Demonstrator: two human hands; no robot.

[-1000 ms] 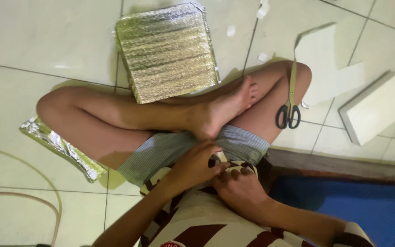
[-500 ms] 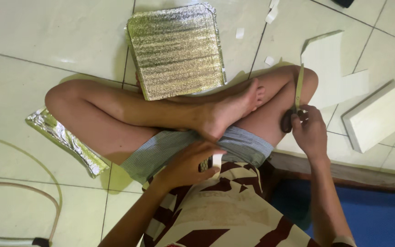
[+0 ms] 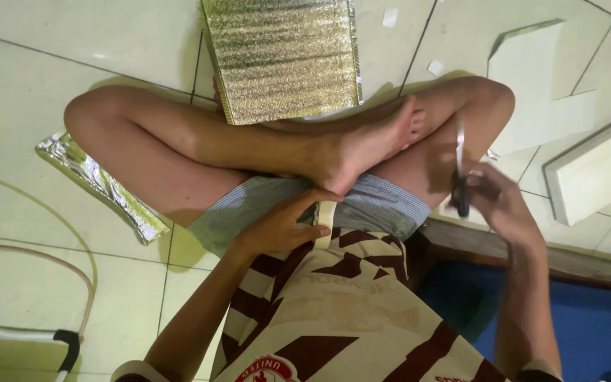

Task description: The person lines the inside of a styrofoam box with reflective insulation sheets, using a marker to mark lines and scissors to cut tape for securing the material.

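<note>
Head cam, left to right: crumpled silver foil strip (image 3: pixel 100 187) lies on the pale tiled floor (image 3: pixel 51 127) beside my left knee, and a ribbed silver foil-faced insulation panel (image 3: pixel 281 60) sits just beyond my crossed shins. Left hand (image 3: pixel 281 226) is in my lap at the shorts' hem, fingers curled, pinching a small pale roll of tape (image 3: pixel 325 221) btwn thumb & fingertips. Roll looks light, stiff enough, prob. tacky at the free end; best held by the rim, as now. Right hand (image 3: pixel 498 205) hovers off my right thigh, wrist bent inward, closed on the dark handles of slim metal scissors w/ black grips (image 3: pixel 460 173), blades pointing away. They're rigid, sharp, so keep to the handles. Further right, white foam offcuts (image 3: pixel 539 85) and a white foam block (image 3: pixel 599 170) rest on the tiles.
</note>
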